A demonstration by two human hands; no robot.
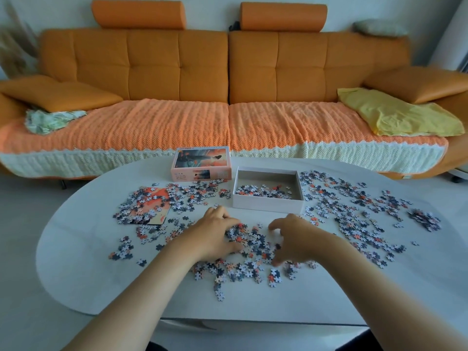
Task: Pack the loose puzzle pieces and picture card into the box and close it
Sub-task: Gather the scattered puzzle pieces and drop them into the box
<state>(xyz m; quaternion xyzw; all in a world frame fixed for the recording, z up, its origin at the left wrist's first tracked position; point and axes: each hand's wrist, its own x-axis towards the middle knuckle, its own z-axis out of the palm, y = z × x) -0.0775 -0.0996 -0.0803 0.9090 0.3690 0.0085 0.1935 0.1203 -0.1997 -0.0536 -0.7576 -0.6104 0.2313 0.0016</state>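
Small grey, white and orange puzzle pieces [253,243] lie scattered over the white oval table [76,262]. My left hand [215,233] and my right hand [291,239] curl around a pile of pieces in front of me, fingers bent and touching the pieces from both sides. The open white box base [268,205] stands just beyond my hands with a thin layer of pieces inside. Its lid [201,162], printed with an orange picture, sits to the left behind it. The picture card [152,209] lies at the left, partly covered by pieces.
More pieces [354,211] spread thickly across the right half of the table, with a small heap [425,219] at far right. An orange sofa [228,72] with a knitted cover and cushions stands behind the table.
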